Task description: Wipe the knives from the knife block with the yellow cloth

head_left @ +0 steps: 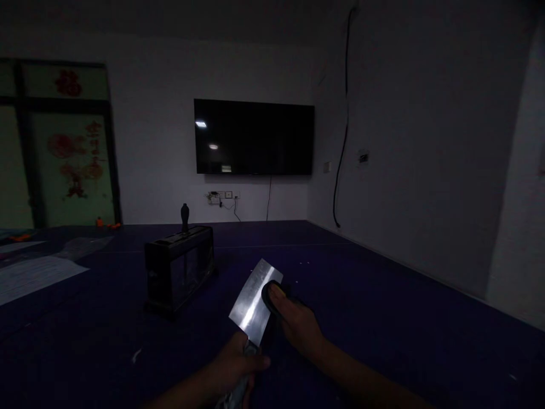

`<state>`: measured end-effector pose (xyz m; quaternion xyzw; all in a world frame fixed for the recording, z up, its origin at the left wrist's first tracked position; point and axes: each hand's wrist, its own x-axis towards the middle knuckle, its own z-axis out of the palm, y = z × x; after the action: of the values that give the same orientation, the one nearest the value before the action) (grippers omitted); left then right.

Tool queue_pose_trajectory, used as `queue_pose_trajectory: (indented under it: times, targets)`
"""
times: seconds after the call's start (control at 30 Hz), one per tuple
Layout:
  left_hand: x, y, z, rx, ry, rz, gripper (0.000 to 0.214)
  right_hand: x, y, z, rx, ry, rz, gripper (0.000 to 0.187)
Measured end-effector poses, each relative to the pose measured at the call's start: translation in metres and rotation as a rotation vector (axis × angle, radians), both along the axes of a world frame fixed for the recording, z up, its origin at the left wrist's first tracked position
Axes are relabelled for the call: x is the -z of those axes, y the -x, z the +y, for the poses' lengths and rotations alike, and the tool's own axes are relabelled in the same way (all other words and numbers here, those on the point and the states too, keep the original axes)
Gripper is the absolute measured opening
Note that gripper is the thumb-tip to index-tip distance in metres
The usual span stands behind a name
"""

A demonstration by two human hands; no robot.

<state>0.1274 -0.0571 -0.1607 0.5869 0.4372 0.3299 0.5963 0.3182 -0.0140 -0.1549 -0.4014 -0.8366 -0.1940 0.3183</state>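
My left hand [240, 363] is closed round the handle [251, 351] of a cleaver, low in the middle of the head view. Its broad, shiny blade [253, 301] points up and slightly right, with a bright streak of light along it. My right hand [298, 321] grips a dark rounded pad [269, 295], with a bit of yellow by the thumb. The pad rests against the blade's right side; how far it reaches behind the blade is hidden. Left of the cleaver stands a black box-like holder [159, 278] with see-through sides and a dark handle [184, 216] upright on top.
The dark blue table [340, 318] reaches to the walls, with small white scraps on it. Paper sheets [34, 275] and clear plastic [85, 247] lie at the left, near small orange things [100, 222]. A television [255, 136] and a hanging cable [343, 142] are on the walls. The room is dim.
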Motion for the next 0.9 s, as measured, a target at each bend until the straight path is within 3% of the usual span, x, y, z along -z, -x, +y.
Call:
queue_pose_trajectory:
  times: [0.17, 0.47, 0.63, 0.9]
  targets:
    - [0.002, 0.002, -0.002, 0.018, -0.022, -0.012, 0.046, -0.001, 0.000, -0.001, -0.019, -0.010, -0.011, 0.082]
    - [-0.013, 0.003, -0.016, 0.091, -0.067, 0.018, 0.036, 0.002, -0.001, 0.008, 0.200, -0.005, 0.202, 0.079]
    - [-0.010, 0.002, -0.014, 0.125, -0.062, -0.011, 0.034, 0.003, -0.003, 0.008, 0.178, -0.001, 0.228, 0.079]
    - [-0.007, -0.001, -0.012, 0.035, -0.006, 0.012, 0.051, 0.001, -0.004, 0.005, 0.060, -0.027, 0.143, 0.081]
